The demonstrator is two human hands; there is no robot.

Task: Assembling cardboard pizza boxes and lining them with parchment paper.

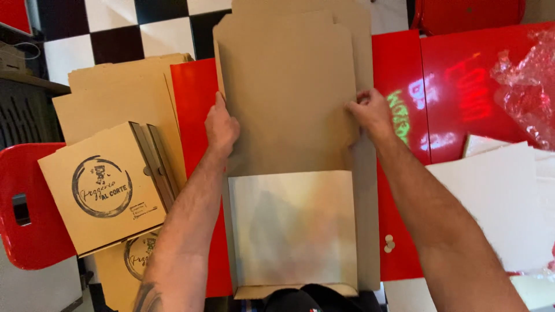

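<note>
Head view: the flat pizza box blank [289,86] lies on the red table [193,92] with its long axis running straight away from me, its silver-lined panel [292,225] at the near end and empty. My left hand [221,128] presses flat and open against the blank's left edge, while my right hand [370,112] pinches the side flap on the blank's right edge, both about equally far up it. Left of the blank, folded printed boxes [101,188] sit stacked and shut.
</note>
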